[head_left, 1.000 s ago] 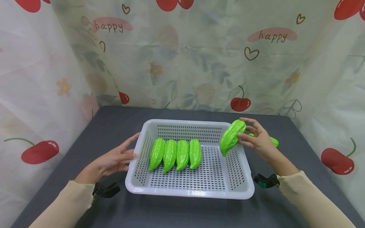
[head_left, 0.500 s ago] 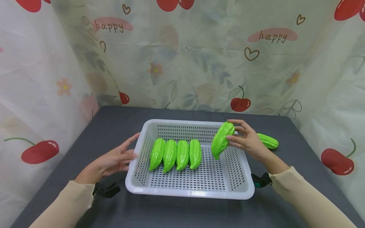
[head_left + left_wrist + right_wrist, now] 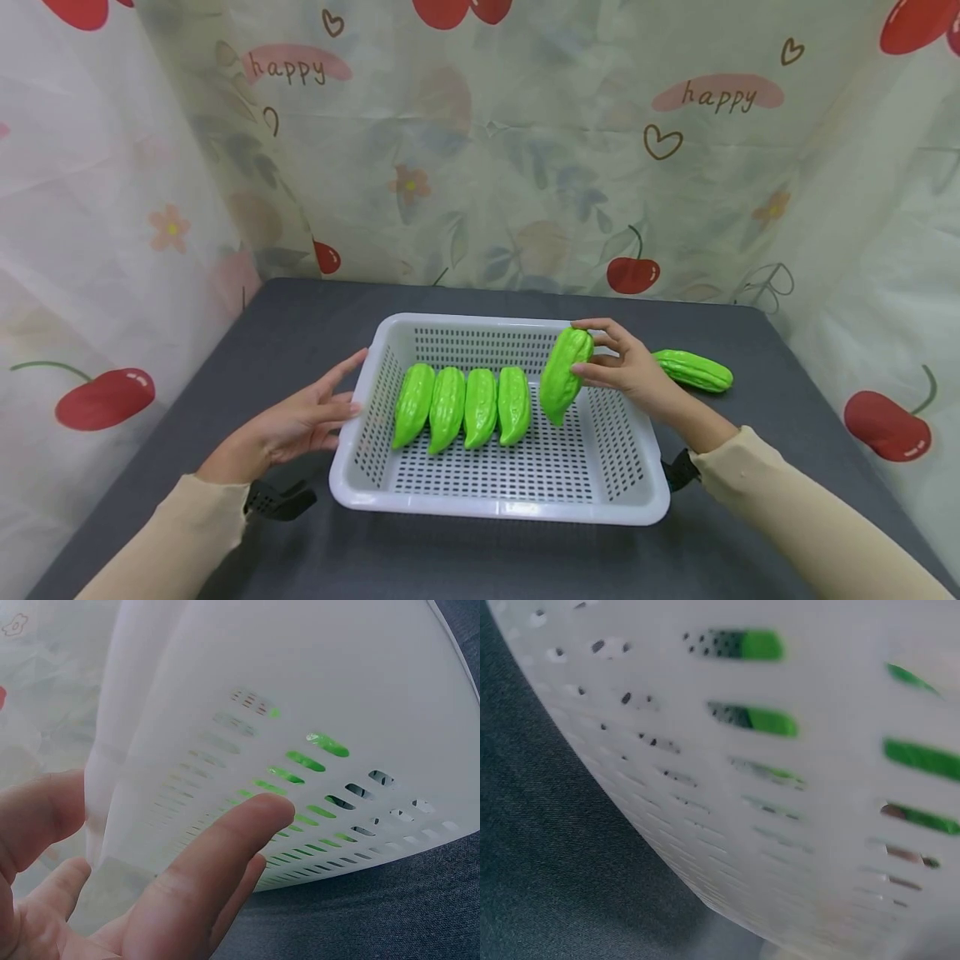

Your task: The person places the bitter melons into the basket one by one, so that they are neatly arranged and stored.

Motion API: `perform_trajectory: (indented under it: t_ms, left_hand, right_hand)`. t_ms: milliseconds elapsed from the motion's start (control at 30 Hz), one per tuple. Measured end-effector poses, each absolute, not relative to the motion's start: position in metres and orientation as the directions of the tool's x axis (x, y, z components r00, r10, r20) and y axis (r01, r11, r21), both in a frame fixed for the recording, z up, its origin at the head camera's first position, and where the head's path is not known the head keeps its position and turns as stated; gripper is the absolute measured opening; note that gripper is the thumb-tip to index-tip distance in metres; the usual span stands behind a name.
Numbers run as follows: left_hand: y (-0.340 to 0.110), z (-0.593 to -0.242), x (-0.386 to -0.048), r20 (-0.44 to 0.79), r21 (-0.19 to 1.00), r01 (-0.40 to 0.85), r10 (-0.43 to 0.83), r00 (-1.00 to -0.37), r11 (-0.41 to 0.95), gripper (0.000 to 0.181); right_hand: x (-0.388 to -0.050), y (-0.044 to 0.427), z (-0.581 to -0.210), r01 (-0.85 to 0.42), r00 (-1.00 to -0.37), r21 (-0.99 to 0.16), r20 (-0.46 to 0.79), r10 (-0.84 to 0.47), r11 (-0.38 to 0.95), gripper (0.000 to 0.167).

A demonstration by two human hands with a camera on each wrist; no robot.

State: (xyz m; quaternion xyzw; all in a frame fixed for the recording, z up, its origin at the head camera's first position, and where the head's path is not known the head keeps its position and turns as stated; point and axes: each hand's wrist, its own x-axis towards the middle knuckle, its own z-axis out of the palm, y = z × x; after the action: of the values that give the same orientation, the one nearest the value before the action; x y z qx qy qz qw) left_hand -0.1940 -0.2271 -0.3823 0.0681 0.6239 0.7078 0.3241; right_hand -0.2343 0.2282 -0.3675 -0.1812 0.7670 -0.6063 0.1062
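Observation:
A white plastic basket [image 3: 495, 507] with slotted walls stands on the table. Inside it, several bright green bitter melons [image 3: 481, 408] lie side by side in a row toward the left. My right hand [image 3: 626, 372] pinches another bitter melon [image 3: 564, 375] between thumb and fingers, over the basket just right of that row, its narrow end pointing down. At the basket's left rim, my left hand [image 3: 300, 421] rests with loosely extended fingers. The left wrist view has its thumb [image 3: 217, 862] against the outer wall. In the right wrist view the basket wall [image 3: 840, 697] mostly hides the right hand.
One more bitter melon [image 3: 693, 370] lies on the dark table [image 3: 480, 558], outside the basket to the right. A printed curtain [image 3: 487, 167] closes off the back and both sides.
The right hand has carried its bitter melon leftward and slightly lower, from the basket's right rim toward the row. The bitter melon on the table is now more exposed. The left hand stays put.

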Motion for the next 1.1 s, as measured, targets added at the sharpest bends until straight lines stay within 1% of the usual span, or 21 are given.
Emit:
perform_trajectory:
  t_ms: [133, 433, 767, 1100]
  left_hand:
    - [-0.227, -0.382, -0.194, -0.307, 0.928, -0.372, 0.543, -0.782, -0.01, 0.088]
    - [-0.227, -0.382, -0.194, -0.315, 0.926, -0.377, 0.537, -0.783, -0.006, 0.088]
    - [-0.226, -0.381, -0.193, -0.327, 0.925, -0.379, 0.515, -0.792, 0.004, 0.09]
    - [-0.224, -0.382, -0.193, -0.326, 0.927, -0.374, 0.51, -0.796, 0.007, 0.09]
  right_hand:
    - [-0.235, 0.225, -0.368, -0.159, -0.901, -0.961, 0.047, -0.432, 0.226, 0.064]
    - [-0.237, 0.218, -0.37, -0.178, -0.894, -0.935, 0.024, -0.447, 0.305, 0.059]
    - [-0.238, 0.21, -0.372, -0.254, -0.897, -0.829, 0.009, -0.443, 0.498, 0.06]
    - [-0.241, 0.202, -0.375, -0.301, -0.883, -0.765, -0.002, -0.469, 0.569, 0.06]
